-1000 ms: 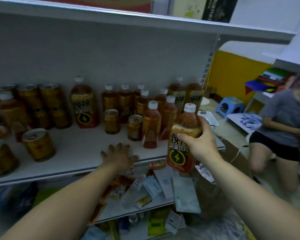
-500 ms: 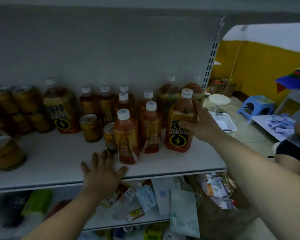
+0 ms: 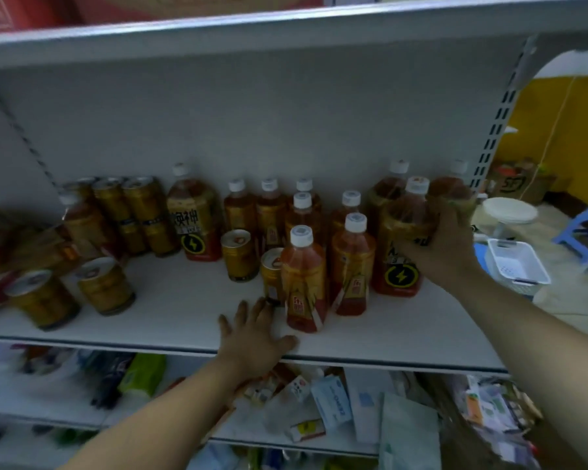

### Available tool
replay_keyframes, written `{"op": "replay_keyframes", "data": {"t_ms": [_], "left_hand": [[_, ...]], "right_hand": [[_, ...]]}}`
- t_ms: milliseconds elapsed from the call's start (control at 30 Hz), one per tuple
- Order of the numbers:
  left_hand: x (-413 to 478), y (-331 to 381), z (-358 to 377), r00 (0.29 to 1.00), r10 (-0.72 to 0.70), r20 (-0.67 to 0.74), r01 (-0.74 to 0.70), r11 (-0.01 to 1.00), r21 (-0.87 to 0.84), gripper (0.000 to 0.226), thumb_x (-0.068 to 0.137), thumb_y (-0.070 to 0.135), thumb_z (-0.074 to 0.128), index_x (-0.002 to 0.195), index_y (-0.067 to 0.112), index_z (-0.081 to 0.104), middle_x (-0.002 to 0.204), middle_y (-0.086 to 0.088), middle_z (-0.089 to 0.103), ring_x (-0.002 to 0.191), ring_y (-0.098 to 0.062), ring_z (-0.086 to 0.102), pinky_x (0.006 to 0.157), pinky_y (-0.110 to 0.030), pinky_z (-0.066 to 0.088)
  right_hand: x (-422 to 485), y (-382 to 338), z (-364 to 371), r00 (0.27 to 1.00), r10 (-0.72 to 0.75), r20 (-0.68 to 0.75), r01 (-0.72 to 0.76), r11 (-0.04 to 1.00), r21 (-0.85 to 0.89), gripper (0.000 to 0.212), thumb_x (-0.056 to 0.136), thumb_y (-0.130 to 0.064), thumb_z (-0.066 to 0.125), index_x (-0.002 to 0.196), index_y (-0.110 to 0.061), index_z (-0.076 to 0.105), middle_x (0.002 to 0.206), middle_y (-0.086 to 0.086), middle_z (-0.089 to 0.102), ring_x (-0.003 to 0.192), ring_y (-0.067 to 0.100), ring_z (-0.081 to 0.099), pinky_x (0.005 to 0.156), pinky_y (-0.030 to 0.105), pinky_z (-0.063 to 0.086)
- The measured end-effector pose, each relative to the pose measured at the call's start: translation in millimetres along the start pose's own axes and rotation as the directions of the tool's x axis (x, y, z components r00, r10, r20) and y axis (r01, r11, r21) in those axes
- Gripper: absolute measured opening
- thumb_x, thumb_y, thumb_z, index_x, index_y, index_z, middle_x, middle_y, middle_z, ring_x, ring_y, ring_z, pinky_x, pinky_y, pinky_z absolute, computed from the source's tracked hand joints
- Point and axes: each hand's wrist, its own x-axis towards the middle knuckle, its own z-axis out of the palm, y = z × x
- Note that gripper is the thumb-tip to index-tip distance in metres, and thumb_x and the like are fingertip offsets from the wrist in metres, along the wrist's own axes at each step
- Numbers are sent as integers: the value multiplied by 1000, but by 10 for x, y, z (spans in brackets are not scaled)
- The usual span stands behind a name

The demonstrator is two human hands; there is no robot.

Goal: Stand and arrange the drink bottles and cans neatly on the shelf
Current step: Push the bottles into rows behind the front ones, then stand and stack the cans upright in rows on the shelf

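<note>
A large amber bottle with a lightning-bolt label (image 3: 396, 252) stands upright on the white shelf (image 3: 170, 313) at the right; my right hand (image 3: 445, 249) grips its side. Two more large bottles stand behind it. My left hand (image 3: 255, 334) rests flat on the shelf's front edge, fingers spread, just left of a small orange bottle (image 3: 304, 283). Several small bottles stand in the middle, with two gold cans (image 3: 236, 254) beside them. Another large bottle (image 3: 192, 218) stands left of centre. Stacked gold cans (image 3: 133, 215) and two loose cans (image 3: 104, 286) sit at the left.
The shelf above (image 3: 286, 32) overhangs the work space. A lower shelf (image 3: 333, 412) holds scattered packets and boxes. Right of the shelf upright (image 3: 496, 123) are a white basket (image 3: 515, 269), a blue stool (image 3: 584, 228) and a yellow wall.
My right hand carried the large bottle from in front of the shelf onto it and stood it at the right. My left hand stayed flat on the shelf's front edge.
</note>
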Motion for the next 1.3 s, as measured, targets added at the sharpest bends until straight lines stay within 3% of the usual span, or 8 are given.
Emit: {"op": "replay_keyframes", "data": {"t_ms": [67, 167, 300, 467, 633, 767, 1067, 1300], "left_hand": [[17, -52, -155, 999, -17, -46, 8, 982, -191, 80, 85, 57, 51, 150, 25, 16, 156, -1, 22, 142, -25, 21, 115, -48, 19], [13, -59, -414, 949, 42, -312, -202, 842, -501, 90, 70, 60, 62, 146, 26, 26, 149, 0, 35, 135, -21, 36, 109, -43, 34], [119, 92, -663, 877, 312, -365, -461, 762, -455, 102, 60, 62, 69, 147, 32, 23, 149, 5, 35, 137, -15, 33, 110, -43, 35], [174, 149, -761, 836, 411, -363, -548, 642, -536, 68, 74, 34, 77, 124, 54, 35, 129, 13, 53, 119, -7, 51, 100, -29, 43], [363, -25, -802, 765, 557, -324, -644, 658, -390, 81, 66, 46, 79, 135, 38, 38, 133, 12, 52, 124, -9, 49, 103, -33, 43], [677, -176, -749, 752, 545, -370, -598, 800, -38, 83, 61, 54, 78, 133, 23, 51, 134, -3, 53, 125, -26, 49, 104, -34, 42], [623, -458, -665, 861, 442, -250, -505, 795, -335, 51, 79, 15, 72, 124, 15, 49, 121, -4, 44, 112, -22, 48, 90, -22, 37], [275, -1013, -762, 911, 359, -203, -412, 810, -417, 50, 85, 15, 65, 130, 21, 44, 120, 6, 37, 103, -13, 43, 82, -20, 36]], "right_hand": [[-145, -260, 8, 976, -148, -158, 145, 989, -32, 79, 70, -54, 64, 134, -11, 46, 132, 15, 47, 125, 29, 39, 106, 40, 32], [-349, -657, 165, 960, -281, 7, 281, 960, -14, 62, 81, -49, 65, 131, -15, 49, 126, 8, 52, 116, 17, 44, 91, 25, 31], [-482, -868, 429, 981, -82, 175, 81, 997, 11, 69, 85, -44, 67, 142, -18, 38, 143, 4, 36, 132, 21, 35, 103, 29, 29], [-471, -944, 463, 992, 23, 123, -26, 999, 24, 49, 93, -33, 59, 137, -20, 40, 135, 5, 48, 123, 25, 48, 92, 30, 37], [-577, -996, 536, 993, -45, 112, 65, 982, -180, 78, 79, -75, 41, 144, -33, 34, 153, 6, 26, 142, 28, 24, 112, 50, 28], [-596, -1006, 719, 982, -4, 188, 56, 960, -274, 77, 66, -85, 35, 126, -42, 56, 162, -4, 7, 148, 25, 3, 117, 49, 15], [-618, -1008, 756, 995, 16, 101, -2, 990, -138, 59, 86, -55, 55, 135, -22, 56, 160, 2, 19, 146, 17, 12, 110, 25, 12], [-678, -1325, 725, 999, -29, 27, 36, 954, -297, 78, 75, -67, 55, 139, -25, 44, 159, 8, 20, 147, 30, 13, 117, 52, 16]]}}
